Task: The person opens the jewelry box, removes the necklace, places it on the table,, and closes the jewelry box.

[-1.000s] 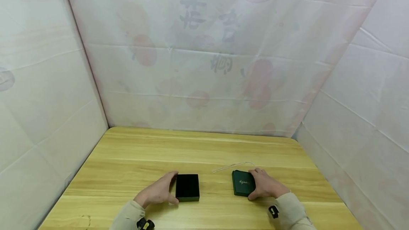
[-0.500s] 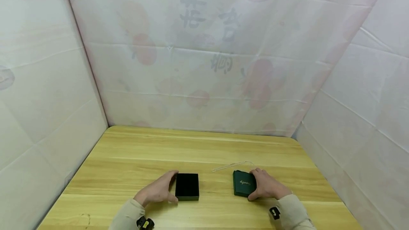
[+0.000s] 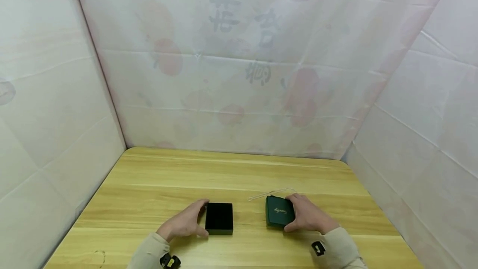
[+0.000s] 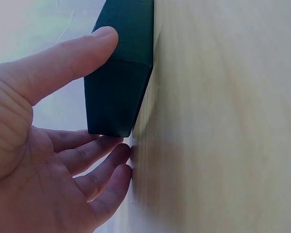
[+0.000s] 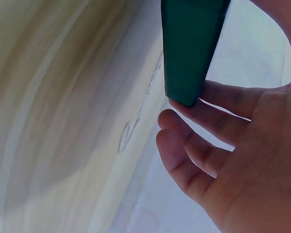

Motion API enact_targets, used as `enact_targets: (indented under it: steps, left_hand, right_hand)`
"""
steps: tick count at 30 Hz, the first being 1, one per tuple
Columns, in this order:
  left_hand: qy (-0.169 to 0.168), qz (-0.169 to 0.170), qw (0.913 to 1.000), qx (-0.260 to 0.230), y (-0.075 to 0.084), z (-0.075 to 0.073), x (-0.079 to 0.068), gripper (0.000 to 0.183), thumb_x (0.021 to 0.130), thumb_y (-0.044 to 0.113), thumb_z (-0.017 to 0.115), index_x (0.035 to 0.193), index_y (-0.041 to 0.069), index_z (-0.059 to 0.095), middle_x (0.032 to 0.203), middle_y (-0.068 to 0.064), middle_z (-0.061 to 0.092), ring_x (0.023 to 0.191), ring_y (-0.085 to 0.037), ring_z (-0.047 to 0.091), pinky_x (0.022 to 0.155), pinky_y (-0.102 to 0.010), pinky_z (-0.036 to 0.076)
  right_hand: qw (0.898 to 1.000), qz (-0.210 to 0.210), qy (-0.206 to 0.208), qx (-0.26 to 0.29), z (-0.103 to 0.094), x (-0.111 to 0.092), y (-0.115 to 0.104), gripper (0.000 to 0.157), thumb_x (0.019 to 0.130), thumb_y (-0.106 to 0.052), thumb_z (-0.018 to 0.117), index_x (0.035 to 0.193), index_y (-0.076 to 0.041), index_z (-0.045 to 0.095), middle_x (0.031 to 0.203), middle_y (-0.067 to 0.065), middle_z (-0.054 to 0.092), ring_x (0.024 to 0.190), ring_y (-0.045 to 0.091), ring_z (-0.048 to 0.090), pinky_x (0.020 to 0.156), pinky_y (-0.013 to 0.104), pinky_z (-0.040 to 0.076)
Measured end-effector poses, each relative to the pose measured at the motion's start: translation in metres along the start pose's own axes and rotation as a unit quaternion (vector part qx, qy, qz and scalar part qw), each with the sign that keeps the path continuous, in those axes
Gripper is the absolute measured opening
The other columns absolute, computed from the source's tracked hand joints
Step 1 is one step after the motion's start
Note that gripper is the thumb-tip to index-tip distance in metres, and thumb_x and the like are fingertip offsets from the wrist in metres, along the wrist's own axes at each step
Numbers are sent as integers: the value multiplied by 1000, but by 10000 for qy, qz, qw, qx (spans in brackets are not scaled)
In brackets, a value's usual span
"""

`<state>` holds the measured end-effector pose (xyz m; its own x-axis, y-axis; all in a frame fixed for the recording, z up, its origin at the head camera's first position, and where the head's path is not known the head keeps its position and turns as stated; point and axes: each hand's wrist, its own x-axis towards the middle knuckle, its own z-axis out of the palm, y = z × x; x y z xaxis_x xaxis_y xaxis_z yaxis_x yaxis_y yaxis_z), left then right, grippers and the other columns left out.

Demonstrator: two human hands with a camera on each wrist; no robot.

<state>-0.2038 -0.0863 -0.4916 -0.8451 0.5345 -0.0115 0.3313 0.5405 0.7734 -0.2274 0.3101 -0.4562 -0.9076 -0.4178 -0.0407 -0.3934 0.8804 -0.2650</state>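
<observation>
The open bottom of a dark green jewelry box (image 3: 219, 232), black inside, sits on the table left of the middle. My left hand (image 3: 184, 222) holds it from the left, thumb on the near side and fingers at the far side; the left wrist view shows the thumb pressed on the green wall (image 4: 117, 97). To the right, my right hand (image 3: 309, 215) grips the green lid (image 3: 279, 211) with gold lettering by its right side. In the right wrist view, fingertips hold the lid's end (image 5: 186, 63). Behind the lid lies a thin chain necklace (image 3: 261, 196).
The wood-grain table (image 3: 168, 173) runs back to a pale printed cloth wall (image 3: 231, 94). More cloth walls stand at left and right. A small dark mark (image 3: 101, 256) shows on the table's front left.
My right hand has moved a little to the left with the lid, which is now nearer the box bottom and the chain. My left hand and the box bottom have stayed in place.
</observation>
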Motion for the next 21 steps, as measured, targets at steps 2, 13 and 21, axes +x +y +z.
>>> enact_targets:
  steps: [2, 13, 21]
  left_hand:
    - [-8, 2, 10000, 20, 0, 0, 0, 91, 64, 24, 77, 134, -3, 26, 133, -21, 30, 121, -35, 29, 96, -48, 24]
    - [1, -67, 10000, 5, 4, 0, -5, 90, 64, 24, 77, 133, -4, 26, 133, -21, 31, 120, -36, 30, 95, -49, 25]
    - [104, -16, 9999, 102, 4, 0, -5, 90, 64, 24, 78, 132, -5, 27, 131, -23, 33, 119, -36, 31, 95, -49, 26]
  right_hand:
    - [10000, -10, -32, -27, 0, 1, -3, 94, 50, -57, 75, 121, -2, 45, 110, 4, 47, 96, 20, 44, 77, 40, 41]
    - [9998, -214, -12, 4, 7, 6, -22, 93, 52, -54, 76, 120, 2, 46, 105, 4, 48, 88, 16, 46, 75, 37, 42]
    - [9991, -246, -230, 257, 8, 11, -34, 96, 55, -55, 74, 125, 2, 42, 111, 5, 44, 93, 18, 46, 76, 38, 42]
